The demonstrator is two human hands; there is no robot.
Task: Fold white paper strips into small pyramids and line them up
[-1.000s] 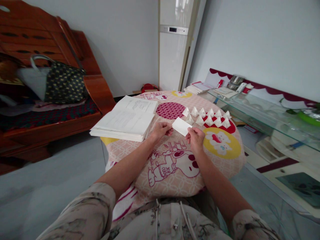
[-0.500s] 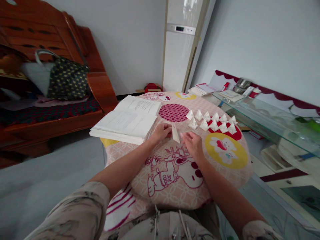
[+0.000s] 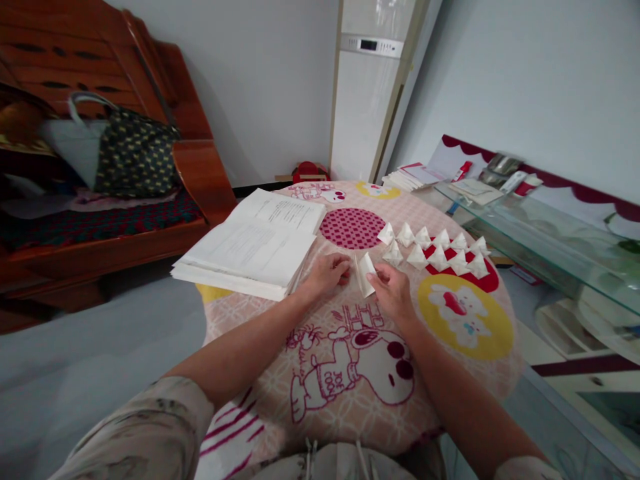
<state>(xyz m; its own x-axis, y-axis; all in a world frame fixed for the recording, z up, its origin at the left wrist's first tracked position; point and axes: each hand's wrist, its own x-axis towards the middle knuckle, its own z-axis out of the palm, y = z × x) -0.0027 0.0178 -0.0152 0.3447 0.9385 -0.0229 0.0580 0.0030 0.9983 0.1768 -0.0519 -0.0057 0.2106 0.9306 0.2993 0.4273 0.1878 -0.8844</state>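
Note:
A small folded piece of white paper (image 3: 367, 275) stands tilted above the tablecloth, its creased flaps partly spread. My right hand (image 3: 394, 290) pinches its right edge between thumb and fingers. Just left of the paper, my left hand (image 3: 330, 273) is closed with curled fingers, a small gap from the paper and nothing visible in it. Two rows of pointed folded-paper pieces (image 3: 417, 256) stand to the right. At the left lies a thick open book (image 3: 245, 250) with printed pages, close beside my left hand.
A patterned cloth (image 3: 345, 360) covers the round table. A glass-topped cabinet (image 3: 540, 227) stands at the right, carrying metal bowls (image 3: 501, 167) and small items. A stack of booklets (image 3: 413, 177) sits at the far edge. A wooden bench (image 3: 200, 173) holds a dotted bag (image 3: 133, 153).
The folded paper has passed from my left fingers to my right hand and has turned, showing a wider face. My left hand has come away from it. The view has shifted slightly.

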